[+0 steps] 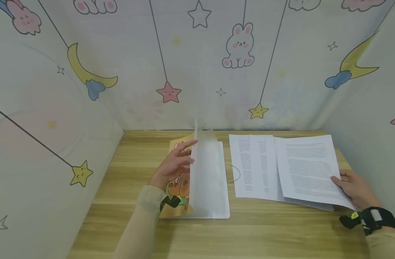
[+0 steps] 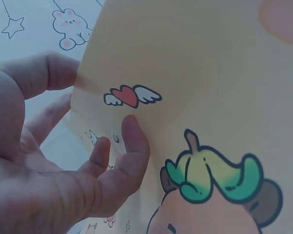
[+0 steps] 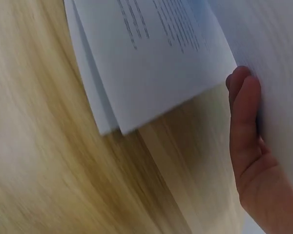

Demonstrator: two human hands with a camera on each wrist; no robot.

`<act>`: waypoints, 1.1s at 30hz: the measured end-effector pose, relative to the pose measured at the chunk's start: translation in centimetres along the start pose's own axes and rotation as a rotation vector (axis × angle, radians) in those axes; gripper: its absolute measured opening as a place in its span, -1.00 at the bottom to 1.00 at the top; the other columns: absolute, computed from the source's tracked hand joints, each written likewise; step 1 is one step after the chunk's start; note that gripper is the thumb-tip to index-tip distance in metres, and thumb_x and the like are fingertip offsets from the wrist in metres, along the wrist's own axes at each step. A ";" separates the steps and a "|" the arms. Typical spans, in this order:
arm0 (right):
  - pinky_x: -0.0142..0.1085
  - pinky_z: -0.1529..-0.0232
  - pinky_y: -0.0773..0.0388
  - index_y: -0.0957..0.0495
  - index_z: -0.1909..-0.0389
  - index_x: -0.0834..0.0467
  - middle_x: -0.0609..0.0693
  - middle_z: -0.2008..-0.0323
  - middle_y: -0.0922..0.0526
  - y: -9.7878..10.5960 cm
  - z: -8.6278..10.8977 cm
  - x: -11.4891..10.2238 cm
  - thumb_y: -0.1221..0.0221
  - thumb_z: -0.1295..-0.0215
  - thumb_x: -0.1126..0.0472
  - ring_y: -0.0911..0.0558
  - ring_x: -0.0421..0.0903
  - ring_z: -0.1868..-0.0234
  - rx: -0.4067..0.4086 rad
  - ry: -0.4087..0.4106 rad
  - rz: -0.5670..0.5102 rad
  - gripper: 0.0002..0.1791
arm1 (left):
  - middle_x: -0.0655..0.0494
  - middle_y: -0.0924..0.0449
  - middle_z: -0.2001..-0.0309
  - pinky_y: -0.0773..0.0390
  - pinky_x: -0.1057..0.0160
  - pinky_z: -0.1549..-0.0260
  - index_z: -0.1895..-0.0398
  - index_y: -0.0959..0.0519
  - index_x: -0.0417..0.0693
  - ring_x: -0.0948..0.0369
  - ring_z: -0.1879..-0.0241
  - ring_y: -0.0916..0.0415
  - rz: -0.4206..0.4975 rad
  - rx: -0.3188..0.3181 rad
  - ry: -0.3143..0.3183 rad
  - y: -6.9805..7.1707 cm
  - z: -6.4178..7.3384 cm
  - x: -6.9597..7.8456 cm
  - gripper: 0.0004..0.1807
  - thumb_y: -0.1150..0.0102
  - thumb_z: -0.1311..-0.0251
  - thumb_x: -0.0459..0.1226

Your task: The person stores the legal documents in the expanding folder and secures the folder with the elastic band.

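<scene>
A folder (image 1: 225, 187) lies at the middle of the table, its orange cover (image 2: 210, 73) raised on edge and showing cartoon pictures on the outside. My left hand (image 1: 174, 165) holds this cover by its upright edge; in the left wrist view some fingertips pass behind the edge while others lie over the orange face. Whitish translucent sheeting (image 1: 207, 172) shows inside the folder. At the right, my right hand (image 1: 357, 189) grips the right edge of printed paper (image 1: 309, 165), thumb on top and fingers beneath. How many sheets it grips I cannot tell.
More printed sheets (image 1: 254, 169) lie overlapping between the folder and the gripped paper. A thin elastic loop (image 1: 238, 174) sticks out from the folder's right side towards them. Cartoon-printed cloth walls (image 1: 203, 108) enclose the wooden table (image 1: 129, 172) at the back and sides.
</scene>
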State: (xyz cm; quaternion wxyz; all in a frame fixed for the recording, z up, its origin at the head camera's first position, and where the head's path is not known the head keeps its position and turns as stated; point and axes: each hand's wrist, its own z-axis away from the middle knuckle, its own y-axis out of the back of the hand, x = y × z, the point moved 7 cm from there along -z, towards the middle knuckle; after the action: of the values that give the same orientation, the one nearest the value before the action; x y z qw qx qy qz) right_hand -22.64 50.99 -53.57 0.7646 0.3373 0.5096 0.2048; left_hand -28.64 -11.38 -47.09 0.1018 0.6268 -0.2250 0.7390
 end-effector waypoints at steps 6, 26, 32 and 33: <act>-0.35 0.38 -0.55 -0.11 -0.46 0.61 0.63 -0.31 -0.38 -0.6 0.2 -1.2 -0.07 -0.63 0.04 -0.64 -0.08 0.21 -0.006 0.009 -0.007 -0.23 | -0.26 0.18 -0.67 -0.50 0.12 0.19 -0.63 -0.28 0.20 0.00 -0.19 -0.30 -0.008 0.004 0.007 -0.2 0.0 0.2 -0.23 -0.16 -0.38 -0.42; -0.28 0.37 -0.64 -0.09 -0.57 0.47 0.51 -0.30 -0.48 -1.5 1.3 -6.3 -0.02 -0.58 -0.24 -0.71 -0.22 0.34 -0.023 0.040 -0.097 -0.05 | -0.19 0.13 -0.65 -0.54 0.08 0.16 -0.64 -0.27 0.18 0.02 -0.13 -0.30 -0.009 -0.009 0.007 -0.4 -0.4 0.0 -0.22 -0.15 -0.37 -0.44; -0.30 0.34 -0.66 -0.07 -0.57 0.48 0.51 -0.29 -0.50 -2.1 2.2 -8.7 -0.01 -0.60 -0.22 -0.70 -0.25 0.28 -0.043 0.096 -0.142 -0.07 | -0.18 0.04 -0.61 -0.54 0.11 0.20 -0.64 -0.26 0.17 0.10 0.09 -0.34 -0.015 -0.016 0.008 -0.5 -0.5 -0.2 -0.24 -0.12 -0.42 -0.45; -0.29 0.32 -0.68 -0.06 -0.58 0.47 0.45 -0.24 -0.57 -2.3 2.3 -9.1 -0.01 -0.60 -0.21 -0.71 -0.24 0.27 -0.055 0.104 -0.173 -0.07 | -0.18 0.04 -0.61 -0.54 0.10 0.20 -0.64 -0.26 0.17 0.11 0.10 -0.34 -0.017 -0.019 0.007 -0.5 -0.5 -0.2 -0.24 -0.12 -0.42 -0.45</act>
State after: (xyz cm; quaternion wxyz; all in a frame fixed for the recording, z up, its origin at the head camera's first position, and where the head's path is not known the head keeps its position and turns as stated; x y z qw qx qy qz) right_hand -24.24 42.74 -48.80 0.7609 0.2599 0.5700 0.1692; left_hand -28.82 -10.66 -47.20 0.1147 0.6251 -0.2262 0.7382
